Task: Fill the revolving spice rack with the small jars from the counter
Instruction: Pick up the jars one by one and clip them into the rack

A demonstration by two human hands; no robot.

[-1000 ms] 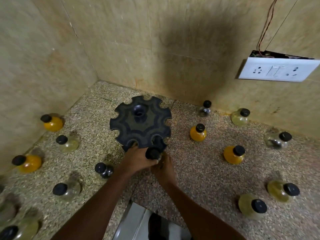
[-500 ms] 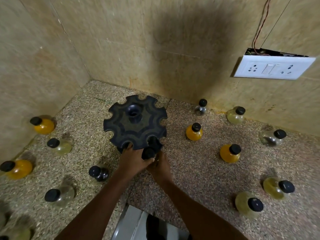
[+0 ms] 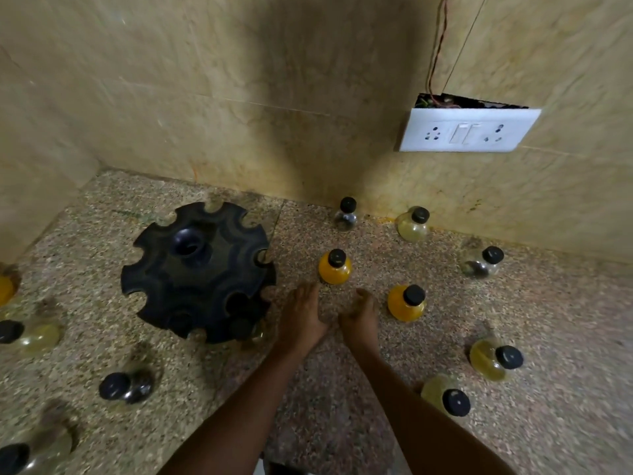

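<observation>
The black revolving rack [image 3: 191,269] stands on the speckled counter [image 3: 325,389] left of centre, with black-lidded jars [image 3: 239,328] seated in its near notches. Both my hands are off it and hold nothing. My left hand [image 3: 301,315] and my right hand [image 3: 360,318] lie side by side, fingers pointing away, just short of an orange jar [image 3: 335,268]. A second orange jar [image 3: 407,304] stands right beside my right hand. Other small jars are scattered around: pale yellow ones [image 3: 495,359] at the right and a dark one [image 3: 125,387] at the left.
Tiled walls close the counter at the back and left. A white switch and socket plate [image 3: 467,130] hangs on the back wall with loose wires above. Clear jars [image 3: 346,214] stand along the wall foot. More jars [image 3: 32,337] sit at the left edge.
Both hands have let go of the jar at the rack's near edge and moved right toward the orange jar. The view has swung right, so the rack now sits further left.
</observation>
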